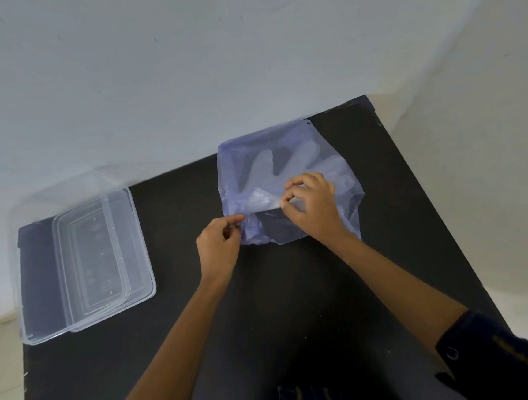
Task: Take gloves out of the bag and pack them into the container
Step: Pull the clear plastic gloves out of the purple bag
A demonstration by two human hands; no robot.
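Observation:
A thin bluish plastic bag (331, 149) lies flat on the black table (280, 294), at the far right. Clear disposable gloves (269, 167) show through it, their finger shapes pointing away from me. My left hand (218, 245) pinches the bag's near-left edge. My right hand (312, 205) rests on the bag and pinches the cuff end of a clear glove at the bag's mouth. A clear rectangular container (39, 277) stands at the table's left, with its clear lid (101, 255) lying tilted across it.
The table's back edge meets a pale wall (180, 63). Its right edge runs diagonally just beyond the bag. A dark striped sleeve (509, 360) covers my right forearm near the bottom corner. Bare black tabletop lies between the container and the bag.

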